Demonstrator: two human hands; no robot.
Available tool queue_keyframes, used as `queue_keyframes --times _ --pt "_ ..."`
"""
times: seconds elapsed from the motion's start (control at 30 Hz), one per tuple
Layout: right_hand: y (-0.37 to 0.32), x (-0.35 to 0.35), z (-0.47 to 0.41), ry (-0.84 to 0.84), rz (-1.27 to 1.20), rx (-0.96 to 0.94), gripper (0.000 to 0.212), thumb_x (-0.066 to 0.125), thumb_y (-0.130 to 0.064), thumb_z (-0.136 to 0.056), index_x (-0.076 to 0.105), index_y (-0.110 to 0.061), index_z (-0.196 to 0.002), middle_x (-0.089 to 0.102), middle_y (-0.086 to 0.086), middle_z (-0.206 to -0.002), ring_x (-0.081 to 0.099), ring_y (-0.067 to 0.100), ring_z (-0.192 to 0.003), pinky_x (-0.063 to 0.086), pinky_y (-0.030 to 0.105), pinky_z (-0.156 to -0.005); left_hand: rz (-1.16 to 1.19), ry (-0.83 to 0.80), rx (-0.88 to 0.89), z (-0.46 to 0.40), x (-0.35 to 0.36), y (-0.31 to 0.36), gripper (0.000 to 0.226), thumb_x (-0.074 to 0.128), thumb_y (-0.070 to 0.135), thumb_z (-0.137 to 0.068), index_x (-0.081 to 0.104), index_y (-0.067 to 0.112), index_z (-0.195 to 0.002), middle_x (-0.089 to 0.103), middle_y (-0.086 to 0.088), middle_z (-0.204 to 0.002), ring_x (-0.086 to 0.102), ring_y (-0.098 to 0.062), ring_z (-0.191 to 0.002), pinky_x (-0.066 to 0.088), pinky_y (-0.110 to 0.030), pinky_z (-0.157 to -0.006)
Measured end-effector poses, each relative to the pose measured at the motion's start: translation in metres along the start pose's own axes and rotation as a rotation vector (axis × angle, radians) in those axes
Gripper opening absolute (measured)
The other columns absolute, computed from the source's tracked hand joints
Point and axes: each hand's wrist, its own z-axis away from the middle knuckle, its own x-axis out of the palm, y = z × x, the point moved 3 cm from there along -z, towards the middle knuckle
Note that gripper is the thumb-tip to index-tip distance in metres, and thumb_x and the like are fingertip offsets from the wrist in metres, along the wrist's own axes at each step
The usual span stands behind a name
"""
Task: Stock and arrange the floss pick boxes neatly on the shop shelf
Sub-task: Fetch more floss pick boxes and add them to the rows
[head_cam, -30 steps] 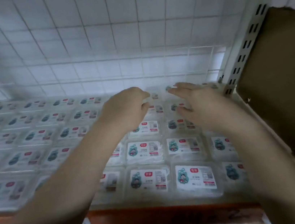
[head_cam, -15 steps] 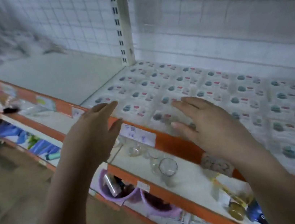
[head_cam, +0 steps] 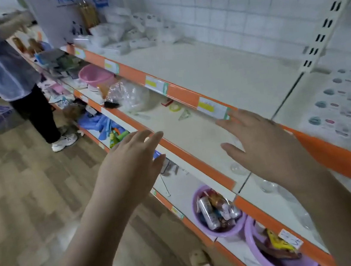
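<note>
Now, hands: left hand (head_cam: 129,162) and right hand (head_cam: 268,142) are being held spread, nothing gripped.
Floss pick boxes (head_cam: 344,106): likely light, slippery plastic; being judged best pinched at the sides.

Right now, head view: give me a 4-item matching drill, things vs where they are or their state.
Things:
1. left hand
2. floss pick boxes
3. pink basin
4. purple tub

Places or states:
A. lowest shelf, holding packets
B. open, over the floor beside the shelves
C. middle shelf, far end
D. rows on the top shelf, far right

Pairs: 1-B, 2-D, 3-C, 4-A
</note>
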Motion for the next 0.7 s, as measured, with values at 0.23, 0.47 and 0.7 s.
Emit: queue_keyframes --times 0.23,0.47,0.7 --pt "-0.056 0.030 -0.133 0.006 -0.026 -0.101 0.052 0.040 -0.041 -0.094 0.026 -0.034 -0.144 0.024 -0.005 -0.150 0.022 0.014 -0.138 0.025 0.033 -0.109 -0.019 -0.014 -0.057 -0.065 0.013 -0.118 0.053 0.045 0.037 -0.093 0.030 0.029 -0.143 0.037 0.005 -0.144 0.033 -0.014 -0.133 0.035 -0.034 -0.104" --pt "-0.075 0.046 -0.296 0.040 -0.062 -0.055 0.051 0.041 -0.040 -0.094 0.028 -0.031 -0.143 0.022 -0.004 -0.152 0.016 0.014 -0.140 0.023 0.035 -0.110 -0.045 0.010 -0.050 -0.198 0.005 -0.223 0.052 0.048 0.036 -0.093 0.033 0.028 -0.142 0.042 0.006 -0.140 0.036 -0.016 -0.129 0.039 -0.035 -0.099" --pt "-0.082 0.042 -0.414 0.003 -0.066 0.032 0.053 0.042 -0.039 -0.094 0.026 -0.033 -0.144 0.017 -0.003 -0.154 0.012 0.013 -0.141 0.020 0.035 -0.112 -0.029 -0.033 0.051 -0.310 0.005 -0.299 0.051 0.045 0.038 -0.094 0.030 0.030 -0.142 0.042 0.007 -0.140 0.038 -0.016 -0.127 0.038 -0.033 -0.099"
